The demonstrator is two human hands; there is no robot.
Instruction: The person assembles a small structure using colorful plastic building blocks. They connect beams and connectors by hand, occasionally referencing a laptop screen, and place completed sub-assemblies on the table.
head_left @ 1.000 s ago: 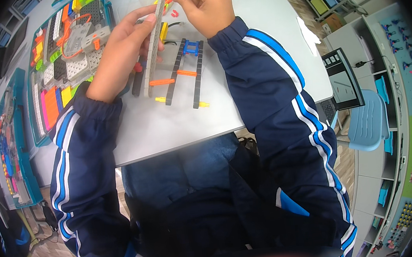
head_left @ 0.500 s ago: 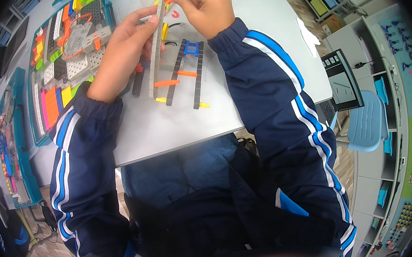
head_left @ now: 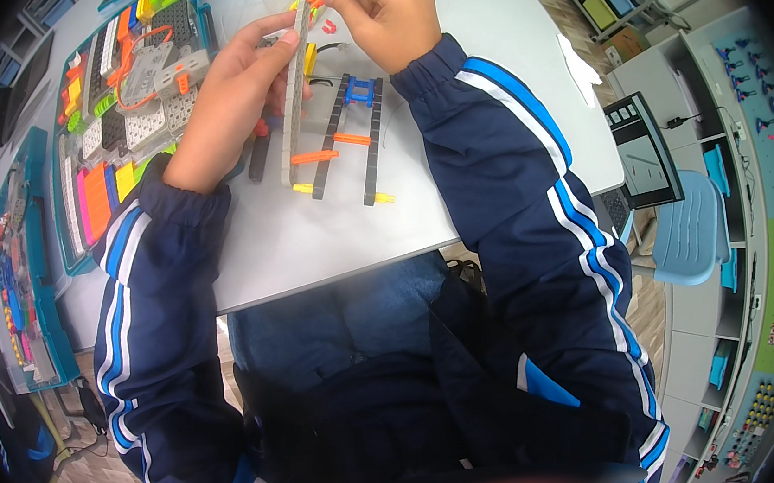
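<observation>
My left hand (head_left: 246, 83) is closed around a toy building-brick frame, gripping its long grey beam (head_left: 293, 111) near the upper part. Dark beams (head_left: 372, 140), orange pins (head_left: 314, 157) and a blue connector (head_left: 359, 90) make up the rest of this frame, with yellow pins (head_left: 385, 198) at its near ends. At the beam's far end, the thumb and forefinger of my right hand (head_left: 393, 17) pinch a small orange piece (head_left: 315, 0). Part of the frame behind my left fingers is hidden.
On the table's left, a teal-edged tray (head_left: 70, 244) holds several coloured blocks and a grey module (head_left: 152, 73) with an orange cable. Small red pieces (head_left: 329, 27) lie beyond the frame. An open laptop (head_left: 644, 151) and blue chair (head_left: 688, 226) stand right.
</observation>
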